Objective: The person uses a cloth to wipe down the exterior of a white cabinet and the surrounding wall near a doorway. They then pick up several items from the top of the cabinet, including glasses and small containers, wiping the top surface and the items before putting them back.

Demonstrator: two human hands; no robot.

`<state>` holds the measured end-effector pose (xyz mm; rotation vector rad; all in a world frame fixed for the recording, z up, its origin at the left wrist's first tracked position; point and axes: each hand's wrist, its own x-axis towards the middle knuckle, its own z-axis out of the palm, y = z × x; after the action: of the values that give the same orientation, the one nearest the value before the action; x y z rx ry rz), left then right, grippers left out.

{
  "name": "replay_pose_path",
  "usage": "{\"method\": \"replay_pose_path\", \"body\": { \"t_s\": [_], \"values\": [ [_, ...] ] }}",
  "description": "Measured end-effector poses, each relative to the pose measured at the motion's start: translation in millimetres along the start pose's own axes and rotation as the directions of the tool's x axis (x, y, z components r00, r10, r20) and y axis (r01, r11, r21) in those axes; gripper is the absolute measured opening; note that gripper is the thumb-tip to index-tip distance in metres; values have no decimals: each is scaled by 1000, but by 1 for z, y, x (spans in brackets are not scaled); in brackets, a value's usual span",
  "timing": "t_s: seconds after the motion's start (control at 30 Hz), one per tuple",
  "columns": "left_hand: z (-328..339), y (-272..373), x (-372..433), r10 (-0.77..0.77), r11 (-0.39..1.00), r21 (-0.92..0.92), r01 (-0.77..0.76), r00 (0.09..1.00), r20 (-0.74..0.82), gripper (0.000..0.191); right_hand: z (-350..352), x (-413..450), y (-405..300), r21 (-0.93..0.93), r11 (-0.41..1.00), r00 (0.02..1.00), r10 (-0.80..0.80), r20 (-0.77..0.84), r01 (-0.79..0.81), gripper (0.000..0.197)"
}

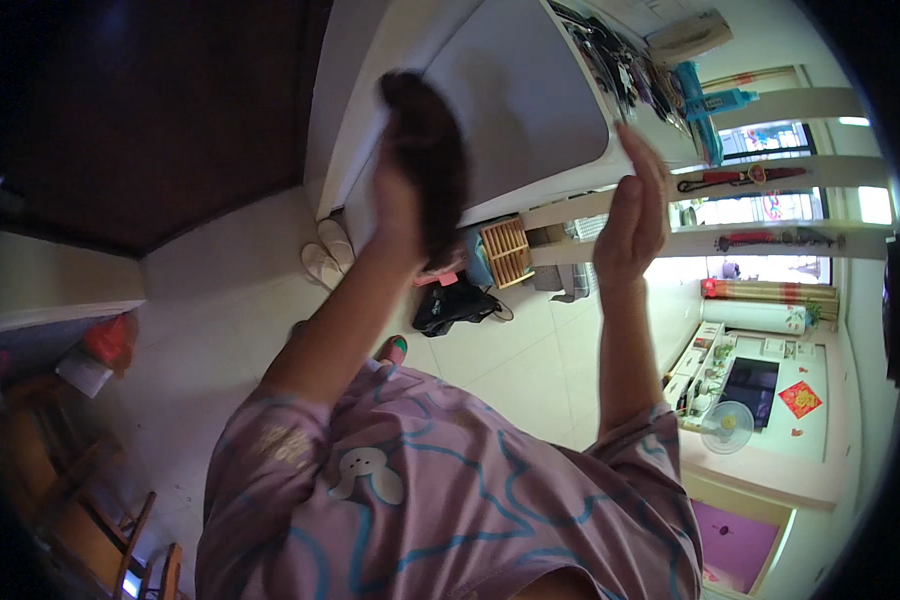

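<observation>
My left hand (397,206) is raised before a grey panel (525,112) of a white cabinet. It holds a dark brown, elongated, curved object (435,157); motion blur hides what it is. Further right, my right hand (633,217) is held up with its fingers extended and the thumb apart, and no object shows in it. Its fingertips appear near a cluttered row of small dark items (630,67) along the cabinet. A light blue bottle (720,103) is beyond them.
On the tiled floor are pale slippers (328,251), a black bag (457,304) and a slatted wooden item (506,251). Umbrellas (757,176) lie along white slats at right. A fan (727,427) stands before a television (750,390). Wooden chairs (127,532) are lower left.
</observation>
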<state>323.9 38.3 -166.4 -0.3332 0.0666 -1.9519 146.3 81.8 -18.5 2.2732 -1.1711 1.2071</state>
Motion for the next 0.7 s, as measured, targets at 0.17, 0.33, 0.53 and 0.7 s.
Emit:
{"method": "replay_pose_path", "body": {
  "t_s": [0.17, 0.33, 0.53, 0.7],
  "values": [
    [34, -98, 70, 282, -584, 694, -421, 696, 660, 57, 13, 22, 57, -162, 937, 918, -250, 308, 310, 57],
    [-42, -92, 62, 358, -527, 758, -385, 708, 609, 44, 26, 24, 67, -77, 923, 905, -350, 242, 377, 66],
    [-142, -69, 8, 563, 130, 950, 283, 768, -305, 41, 35, 23, 56, -76, 967, 933, -210, 292, 242, 59],
    [-15, -88, 50, 421, -306, 911, -275, 819, 388, 47, 34, 10, 60, -154, 962, 955, -187, 232, 226, 56]
  ]
}}
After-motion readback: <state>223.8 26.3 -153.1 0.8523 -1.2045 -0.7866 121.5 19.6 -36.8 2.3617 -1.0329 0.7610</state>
